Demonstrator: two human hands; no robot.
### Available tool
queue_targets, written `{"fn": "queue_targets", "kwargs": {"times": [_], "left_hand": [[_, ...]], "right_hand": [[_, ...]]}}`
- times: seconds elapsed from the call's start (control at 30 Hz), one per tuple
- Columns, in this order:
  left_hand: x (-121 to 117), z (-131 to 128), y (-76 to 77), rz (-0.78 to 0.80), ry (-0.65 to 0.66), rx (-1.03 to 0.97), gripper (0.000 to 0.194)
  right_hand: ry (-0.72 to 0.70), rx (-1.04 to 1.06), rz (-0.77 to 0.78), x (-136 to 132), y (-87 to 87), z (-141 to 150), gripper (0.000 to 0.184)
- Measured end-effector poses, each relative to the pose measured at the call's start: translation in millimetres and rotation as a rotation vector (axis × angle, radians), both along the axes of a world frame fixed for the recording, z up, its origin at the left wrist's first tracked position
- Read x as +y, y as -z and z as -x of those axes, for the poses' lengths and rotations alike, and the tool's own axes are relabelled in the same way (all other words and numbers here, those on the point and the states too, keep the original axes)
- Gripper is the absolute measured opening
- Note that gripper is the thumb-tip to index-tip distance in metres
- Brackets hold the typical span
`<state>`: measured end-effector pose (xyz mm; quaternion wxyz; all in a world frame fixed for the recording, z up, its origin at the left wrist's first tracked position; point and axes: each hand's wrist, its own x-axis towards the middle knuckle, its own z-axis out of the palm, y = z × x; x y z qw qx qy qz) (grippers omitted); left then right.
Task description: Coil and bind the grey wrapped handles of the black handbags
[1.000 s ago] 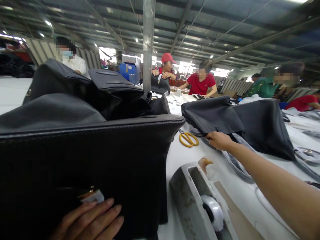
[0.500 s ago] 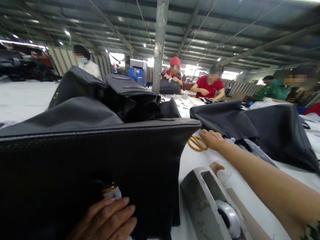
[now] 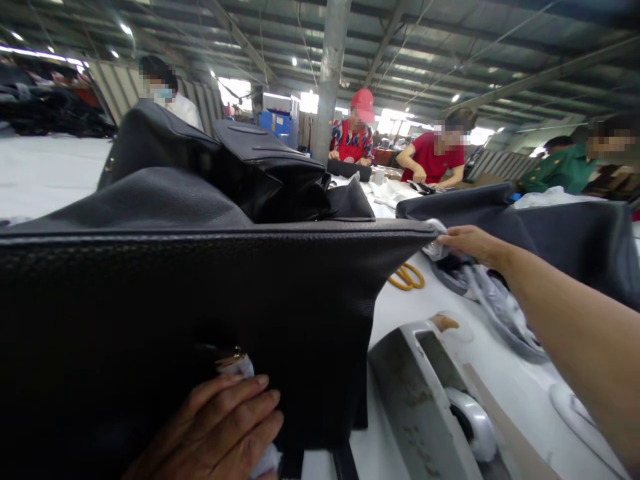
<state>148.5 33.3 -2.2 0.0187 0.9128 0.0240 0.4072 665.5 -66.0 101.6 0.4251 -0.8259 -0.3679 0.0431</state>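
Observation:
A large black leather handbag (image 3: pixel 300 287) stands across the foreground. Low on its front, my left hand (image 3: pixel 225 427) has its fingers closed over a strap (image 3: pixel 244 365) in white wrapping, just below a small gold metal fitting (image 3: pixel 237 354). The wrapping shows again beneath the fingers; the palm side is hidden. My right hand (image 3: pixel 470 244) is stretched out at the bag's upper right corner, pinching a strap (image 3: pixel 436 248) wrapped in clear plastic. More plastic-wrapped dark strap (image 3: pixel 505 320) hangs in a loop below that wrist. Yellow-handled scissors (image 3: pixel 407 276) lie beside the bag.
A grey tape dispenser (image 3: pixel 415 393) with a tape roll (image 3: pixel 473 423) stands right of the bag on the white table (image 3: pixel 395 320). More black bags (image 3: pixel 170 193) lie behind, with another bag (image 3: pixel 585 240) at right. Several people work at the far side, near a metal post (image 3: pixel 330 80).
My right hand has risen from beside the scissors to the bag's corner, lifting the plastic-wrapped strap. My left hand stays at the fitting. The person in the red cap has lowered a black bag.

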Motion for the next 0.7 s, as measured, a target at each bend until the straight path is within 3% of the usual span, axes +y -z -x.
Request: {"fn": "queue_targets", "kwargs": {"times": [0.13,0.2,0.27,0.37,0.53,0.6,0.7], "left_hand": [[-3,7,-3.5,0.023,0.017,0.016,0.024],[-5,11,-2.4,0.039,0.016,0.071,0.025],[-5,12,-3.5,0.055,0.02,0.137,0.025],[-6,13,-13.2,0.042,0.056,0.243,0.025],[-7,24,-32.5,0.201,0.167,0.338,0.028],[-11,39,-46.5,0.315,0.205,0.24,0.024],[-23,75,-68.9,0.491,0.196,0.189,0.02]], "right_hand": [[-0.058,0.177,-0.205,-31,-58.9,41,0.032],[-0.121,0.338,-0.395,-47,-81.0,84,0.028],[-0.197,0.532,-0.529,-64,-91.9,140,0.021],[-0.227,0.632,-0.478,-93,-88.0,236,0.024],[-0.338,0.572,-0.06,-151,-64.5,372,0.04],[-0.454,0.412,0.102,-166,-58.1,414,0.04],[-0.619,-0.027,0.206,-170,-48.9,458,0.029]]}}
